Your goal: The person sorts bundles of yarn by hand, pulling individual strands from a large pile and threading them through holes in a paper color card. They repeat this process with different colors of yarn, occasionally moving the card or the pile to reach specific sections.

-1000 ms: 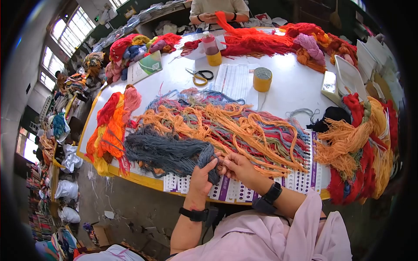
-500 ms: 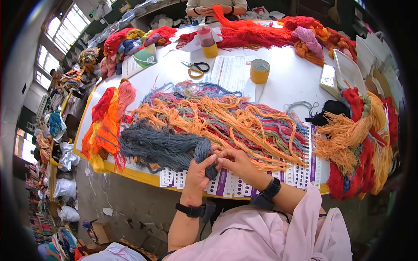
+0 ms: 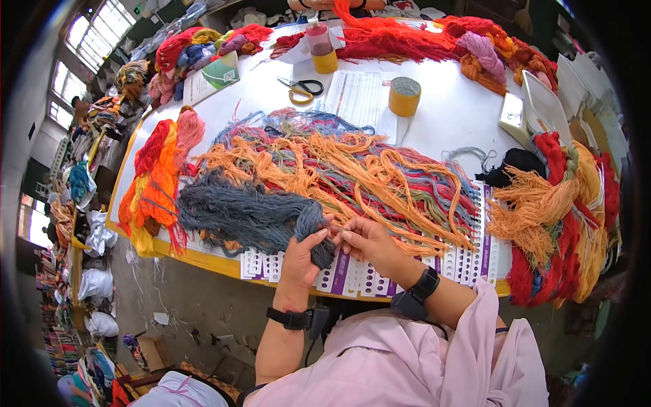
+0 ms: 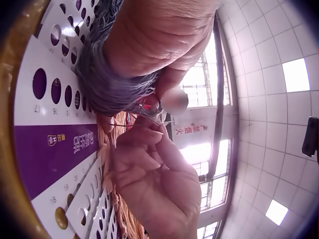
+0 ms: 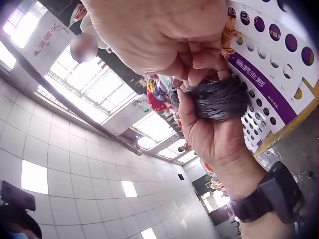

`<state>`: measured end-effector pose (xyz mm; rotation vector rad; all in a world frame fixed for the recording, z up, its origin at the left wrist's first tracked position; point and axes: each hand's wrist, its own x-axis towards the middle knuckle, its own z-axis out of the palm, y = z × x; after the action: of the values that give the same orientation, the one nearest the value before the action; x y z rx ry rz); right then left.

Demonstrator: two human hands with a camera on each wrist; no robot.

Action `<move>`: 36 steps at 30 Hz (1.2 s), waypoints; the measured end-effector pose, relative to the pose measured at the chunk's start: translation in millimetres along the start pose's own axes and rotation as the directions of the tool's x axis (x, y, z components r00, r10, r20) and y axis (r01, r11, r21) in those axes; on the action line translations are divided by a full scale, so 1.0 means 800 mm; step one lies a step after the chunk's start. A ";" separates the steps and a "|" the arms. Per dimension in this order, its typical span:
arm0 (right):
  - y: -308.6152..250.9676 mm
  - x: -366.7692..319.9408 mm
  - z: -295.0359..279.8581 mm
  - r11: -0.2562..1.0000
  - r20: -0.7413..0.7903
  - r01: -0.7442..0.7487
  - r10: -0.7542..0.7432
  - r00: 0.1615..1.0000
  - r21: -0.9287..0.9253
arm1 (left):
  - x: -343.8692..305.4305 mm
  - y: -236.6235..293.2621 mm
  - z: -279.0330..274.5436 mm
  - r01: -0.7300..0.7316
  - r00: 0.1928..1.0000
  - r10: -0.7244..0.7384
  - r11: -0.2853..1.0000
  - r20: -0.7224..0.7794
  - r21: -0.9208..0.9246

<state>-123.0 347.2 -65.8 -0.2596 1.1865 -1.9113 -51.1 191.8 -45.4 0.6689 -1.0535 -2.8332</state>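
A dark blue-grey yarn skein (image 3: 234,210) lies along the near side of the table, its right end looped and bunched at my hands. My left hand (image 3: 300,263) grips this end, thumb on top, and the yarn wraps round its fingers in the left wrist view. My right hand (image 3: 371,243) is close against the left one, thumb and forefinger pinching a thin strand of yarn (image 4: 158,118) at the skein's end. Behind the skein spreads a heap of orange, red, green and blue yarn (image 3: 325,169).
Punched white and purple cards (image 3: 352,275) line the table's near edge. More yarn bundles lie left (image 3: 159,183) and right (image 3: 542,217). Farther back are scissors (image 3: 302,90), printed sheets (image 3: 356,98), a yellow-wrapped can (image 3: 405,96) and a bottle (image 3: 321,46). Another person's hands hold red yarn opposite.
The head view has tilted, so the table sits higher and slightly left in it. Both hands stay together at the skein's end, with only small finger movement.
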 end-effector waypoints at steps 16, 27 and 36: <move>-0.013 0.001 0.014 0.962 -0.031 -0.001 -0.008 0.999 -0.274 | 0.003 -0.002 -0.008 -0.032 0.999 0.032 0.995 -0.003 0.094; -0.011 -0.002 0.004 0.988 0.014 -0.015 0.018 1.000 -0.152 | 0.003 -0.002 -0.011 -0.023 0.998 0.018 0.994 0.053 0.103; -0.007 -0.001 0.002 0.988 0.034 0.003 0.002 0.999 -0.154 | 0.001 -0.002 -0.011 -0.030 0.999 0.026 0.995 0.042 0.093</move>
<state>-124.7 348.3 -60.3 -0.3739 1.3139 -1.8107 -47.8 187.6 -52.6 0.5999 -1.1987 -2.8000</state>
